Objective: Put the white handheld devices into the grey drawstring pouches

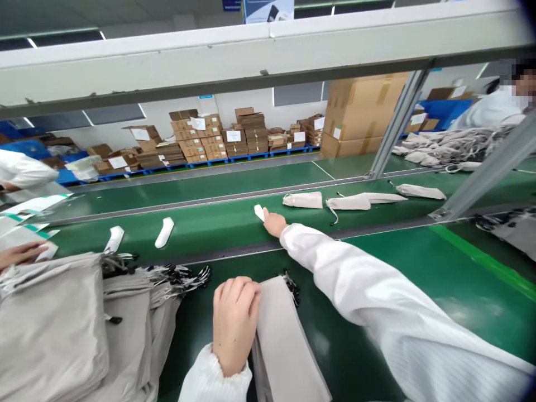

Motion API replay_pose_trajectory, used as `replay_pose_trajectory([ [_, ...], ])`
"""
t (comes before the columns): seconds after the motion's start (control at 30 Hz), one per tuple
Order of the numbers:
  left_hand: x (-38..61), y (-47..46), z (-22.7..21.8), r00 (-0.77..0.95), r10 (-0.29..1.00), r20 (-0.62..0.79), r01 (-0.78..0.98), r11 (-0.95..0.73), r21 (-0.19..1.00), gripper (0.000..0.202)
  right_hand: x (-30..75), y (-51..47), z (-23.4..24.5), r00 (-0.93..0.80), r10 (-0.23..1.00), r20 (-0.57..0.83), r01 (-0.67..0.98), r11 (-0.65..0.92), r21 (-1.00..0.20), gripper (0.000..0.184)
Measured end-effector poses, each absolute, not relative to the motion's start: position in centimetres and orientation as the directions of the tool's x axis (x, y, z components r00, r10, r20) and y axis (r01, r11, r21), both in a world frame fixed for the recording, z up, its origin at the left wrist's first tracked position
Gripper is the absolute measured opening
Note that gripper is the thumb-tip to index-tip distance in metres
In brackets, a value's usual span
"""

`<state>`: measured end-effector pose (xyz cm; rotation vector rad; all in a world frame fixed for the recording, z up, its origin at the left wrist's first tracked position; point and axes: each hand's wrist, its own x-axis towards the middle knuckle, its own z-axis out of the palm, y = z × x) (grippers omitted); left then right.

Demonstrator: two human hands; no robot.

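Observation:
My left hand [234, 321] lies curled on the top edge of a grey drawstring pouch [285, 346] on the near green table and grips it. My right arm stretches out in a white sleeve to the conveyor belt [218, 223]. There my right hand [274, 223] pinches a small white oblong piece [259, 212] resting on the belt. Two more white pieces [164, 232] [114, 239] lie further left on the belt. Filled pouches [304, 200] [349, 202] lie on the belt just right of my right hand.
A stack of grey pouches [54, 329] with black cord ends lies at my left. Another person's hand [20, 254] rests at the far left, and a person in white sits at the back right behind a pile of pouches [448, 148]. Metal frame posts [396, 125] slant at the right. Cartons [364, 111] stand behind.

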<state>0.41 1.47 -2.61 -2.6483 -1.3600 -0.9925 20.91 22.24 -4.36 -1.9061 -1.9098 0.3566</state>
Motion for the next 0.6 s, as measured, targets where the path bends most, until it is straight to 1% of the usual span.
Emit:
replay_pose_trajectory([
  [0.07,0.3,1.7,-2.6,0.431,0.732,0.527,0.744,-0.619,0.252,0.014,20.9,22.4,-5.3,0.03,0.994,0.108,0.88,0.025,-0.474,0.045],
  [0.1,0.3,1.9,-2.6,0.435,0.731,0.526,0.748,-0.618,0.241,0.013,21.1,22.3,-5.5,0.02,0.993,0.12,0.872,0.041,-0.488,0.046],
  [0.17,0.2,2.1,-2.5,0.452,0.718,0.529,0.744,-0.631,0.219,0.012,21.7,21.5,-5.5,-0.008,0.987,0.158,0.845,0.091,-0.527,0.059],
  [0.27,0.2,2.1,-2.1,0.49,0.678,0.547,0.703,-0.679,0.211,0.015,22.5,19.1,-4.6,-0.035,0.976,0.213,0.781,0.159,-0.604,0.088],
  [0.3,0.2,2.0,-1.9,0.507,0.661,0.553,0.674,-0.704,0.224,0.015,22.7,18.0,-4.2,-0.049,0.971,0.232,0.718,0.196,-0.668,0.095],
  [0.33,0.2,1.8,-1.7,0.522,0.648,0.555,0.638,-0.728,0.25,0.014,22.8,16.7,-3.7,-0.072,0.963,0.259,0.613,0.247,-0.751,0.101],
  [0.37,0.1,1.7,-1.5,0.534,0.638,0.555,0.597,-0.749,0.287,0.013,22.9,15.4,-3.1,-0.096,0.95,0.298,0.468,0.307,-0.828,0.103],
  [0.4,0.1,1.6,-1.4,0.541,0.635,0.552,0.556,-0.762,0.332,0.012,23.0,14.0,-2.5,-0.113,0.931,0.348,0.308,0.365,-0.878,0.102],
  [0.43,0.1,1.6,-1.3,0.541,0.64,0.545,0.522,-0.764,0.379,0.012,23.1,12.8,-1.9,-0.115,0.91,0.399,0.169,0.413,-0.895,0.1],
  [0.47,0.2,1.6,-1.3,0.539,0.653,0.532,0.497,-0.756,0.425,0.012,23.2,11.7,-1.4,-0.106,0.891,0.441,0.089,0.45,-0.889,0.095],
  [0.5,0.3,1.6,-1.5,0.533,0.674,0.512,0.48,-0.739,0.472,0.012,23.3,10.8,-1.1,-0.092,0.879,0.468,0.088,0.476,-0.875,0.088],
  [0.6,0.7,2.1,-2.4,0.489,0.753,0.441,0.431,-0.648,0.628,0.014,23.6,9.6,-1.1,-0.093,0.869,0.486,0.27,0.492,-0.828,0.053],
])
